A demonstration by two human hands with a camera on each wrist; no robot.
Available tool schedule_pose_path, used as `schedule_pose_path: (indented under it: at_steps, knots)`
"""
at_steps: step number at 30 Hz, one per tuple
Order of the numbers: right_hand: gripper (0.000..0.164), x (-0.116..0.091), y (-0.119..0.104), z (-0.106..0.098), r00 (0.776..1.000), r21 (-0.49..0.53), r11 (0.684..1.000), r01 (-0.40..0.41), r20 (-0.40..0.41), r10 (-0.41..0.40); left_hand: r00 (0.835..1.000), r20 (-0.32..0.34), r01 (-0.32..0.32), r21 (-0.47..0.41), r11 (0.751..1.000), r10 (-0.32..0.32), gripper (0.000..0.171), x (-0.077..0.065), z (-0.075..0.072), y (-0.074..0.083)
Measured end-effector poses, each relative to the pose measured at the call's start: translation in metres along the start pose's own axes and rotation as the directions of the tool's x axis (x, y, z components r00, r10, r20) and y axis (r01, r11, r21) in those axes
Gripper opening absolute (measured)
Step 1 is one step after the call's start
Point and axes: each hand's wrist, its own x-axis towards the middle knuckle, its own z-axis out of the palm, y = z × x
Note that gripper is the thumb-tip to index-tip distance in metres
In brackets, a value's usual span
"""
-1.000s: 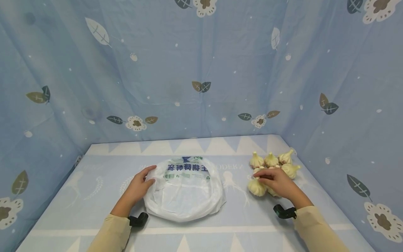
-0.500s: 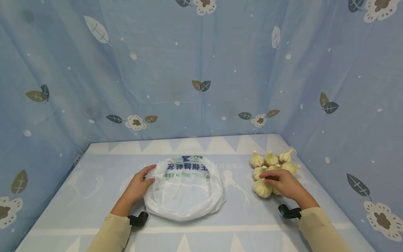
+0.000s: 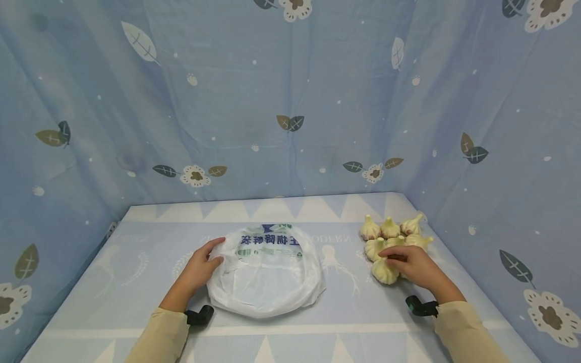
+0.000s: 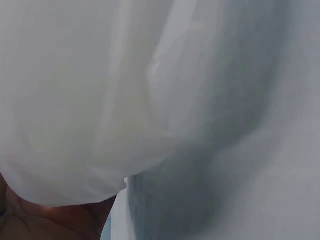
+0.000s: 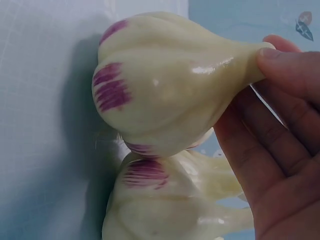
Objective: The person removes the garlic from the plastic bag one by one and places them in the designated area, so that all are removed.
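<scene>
A white translucent plastic bag (image 3: 268, 302) with blue and green print stands on the table, its round mouth facing up. My left hand (image 3: 197, 272) rests against its left side, thumb and index finger apart at the rim. In the left wrist view the bag (image 4: 75, 100) covers most of the fingers above the palm (image 4: 55, 220). At the right, my right hand (image 3: 413, 267) pinches a garlic bulb (image 3: 385, 273) by its stem. The right wrist view shows this bulb (image 5: 160, 80), purple-streaked, lying sideways against another garlic bulb (image 5: 165, 205).
Several more garlic bulbs (image 3: 389, 228) stand in rows behind and beside my right hand, partly hidden by it. A patterned cloth covers the table (image 3: 150, 302). Blue curtain walls (image 3: 290, 101) rise behind and at both sides.
My right hand has moved a little to the right with the garlic bulb, closer in front of the other bulbs. The left hand and the bag have not moved.
</scene>
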Motion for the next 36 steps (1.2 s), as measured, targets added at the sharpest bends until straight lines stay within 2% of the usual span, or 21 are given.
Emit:
schedule_pose_path:
  at_steps: [12,23,30,33,36]
  knots:
    - [0.025,0.001,-0.005,0.002,0.999,0.041,0.999,-0.027,0.031,0.025,1.000,0.002,-0.004,0.010,1.000,0.004,0.056,-0.002,0.000,0.000]
    - [0.023,0.007,-0.015,0.002,0.996,-0.035,0.995,0.093,0.015,-0.092,1.000,0.000,0.002,0.020,1.000,-0.002,0.055,-0.001,-0.001,0.001]
    - [0.023,0.020,-0.026,0.001,0.983,-0.058,0.982,0.182,0.014,-0.182,1.000,-0.002,-0.004,0.035,0.999,0.004,0.054,-0.002,-0.002,0.003]
    - [0.026,0.029,-0.034,-0.001,0.974,-0.076,0.971,0.226,0.016,-0.226,1.000,-0.001,-0.017,0.056,0.998,0.017,0.054,-0.002,-0.003,0.005]
    - [0.033,0.038,-0.046,-0.006,0.970,-0.111,0.963,0.244,0.020,-0.244,1.000,-0.011,-0.027,0.123,0.992,0.029,0.054,0.000,-0.007,0.009]
